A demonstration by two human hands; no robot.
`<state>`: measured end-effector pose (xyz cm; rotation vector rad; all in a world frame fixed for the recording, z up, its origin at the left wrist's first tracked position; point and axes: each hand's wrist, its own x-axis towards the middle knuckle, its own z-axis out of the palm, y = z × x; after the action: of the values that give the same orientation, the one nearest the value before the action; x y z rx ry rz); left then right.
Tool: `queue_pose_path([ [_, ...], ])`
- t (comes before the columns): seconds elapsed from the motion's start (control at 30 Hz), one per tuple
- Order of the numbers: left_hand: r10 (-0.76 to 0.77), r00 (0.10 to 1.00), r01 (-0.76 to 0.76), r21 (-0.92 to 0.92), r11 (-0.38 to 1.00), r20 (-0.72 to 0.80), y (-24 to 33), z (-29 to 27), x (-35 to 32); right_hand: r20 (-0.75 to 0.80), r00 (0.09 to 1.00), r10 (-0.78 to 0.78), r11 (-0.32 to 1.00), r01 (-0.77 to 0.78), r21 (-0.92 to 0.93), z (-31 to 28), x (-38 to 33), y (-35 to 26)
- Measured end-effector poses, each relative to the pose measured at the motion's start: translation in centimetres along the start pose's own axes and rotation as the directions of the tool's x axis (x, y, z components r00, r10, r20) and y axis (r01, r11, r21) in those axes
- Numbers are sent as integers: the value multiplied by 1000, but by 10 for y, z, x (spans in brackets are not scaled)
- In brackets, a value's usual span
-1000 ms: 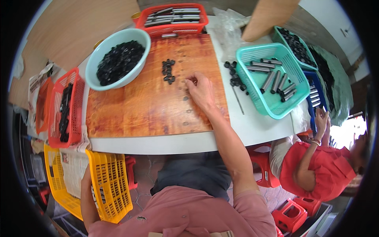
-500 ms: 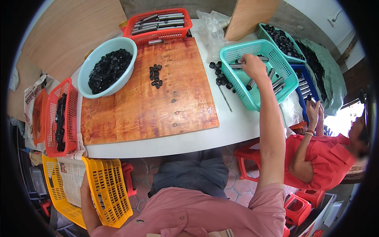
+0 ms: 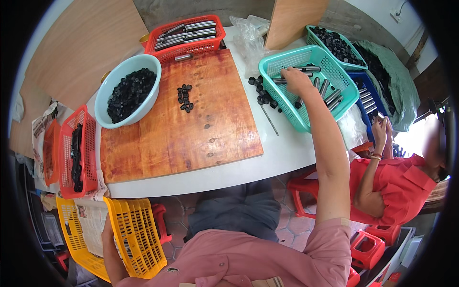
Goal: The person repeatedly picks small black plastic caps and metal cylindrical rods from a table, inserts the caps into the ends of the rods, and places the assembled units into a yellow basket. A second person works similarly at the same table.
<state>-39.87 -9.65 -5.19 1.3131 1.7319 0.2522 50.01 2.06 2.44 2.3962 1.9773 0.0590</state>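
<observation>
My right hand (image 3: 297, 80) reaches into a teal plastic basket (image 3: 351, 98), its fingers curled over a silvery metal tube (image 3: 280, 81) that sticks out on the left. The fingertips are hidden beneath the hand. Other metal tubes (image 3: 324, 87), several with black ends, lie loose in that basket. On the left, my left hand (image 3: 108, 230) is down by a yellow plastic basket (image 3: 143, 239), against its inner side near a sheet of newspaper (image 3: 91, 225). The fingers of that hand are mostly hidden.
Small black caps (image 3: 184, 98) lie on a wooden board (image 3: 215, 129); a pale blue bowl (image 3: 155, 91) holds many more. A red basket (image 3: 220, 36) of tubes stands behind. A thin rod (image 3: 270, 120) lies beside the teal basket. At right, a person in red (image 3: 397, 189) handles a tube.
The whole view has shifted slightly. My right hand has moved a little to the left within the teal basket. My left hand stays at the yellow basket.
</observation>
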Motion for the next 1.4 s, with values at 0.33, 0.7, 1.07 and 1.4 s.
queue_pose_path([
  [0.33,11,1000,-11,10,1000,12,2,-3,4,-26,990,-140,988,138,-72,3,3,-7],
  [0.7,421,757,-153,491,857,-499,-10,-84,-5,-515,663,543,601,122,790,-107,-37,-8],
  [1.07,787,560,-752,241,613,-258,320,45,-34,-121,986,116,-594,167,787,-92,-81,-131],
  [1.4,732,673,-389,-787,478,111,427,288,35,91,995,28,-772,-36,635,-31,-117,-225],
])
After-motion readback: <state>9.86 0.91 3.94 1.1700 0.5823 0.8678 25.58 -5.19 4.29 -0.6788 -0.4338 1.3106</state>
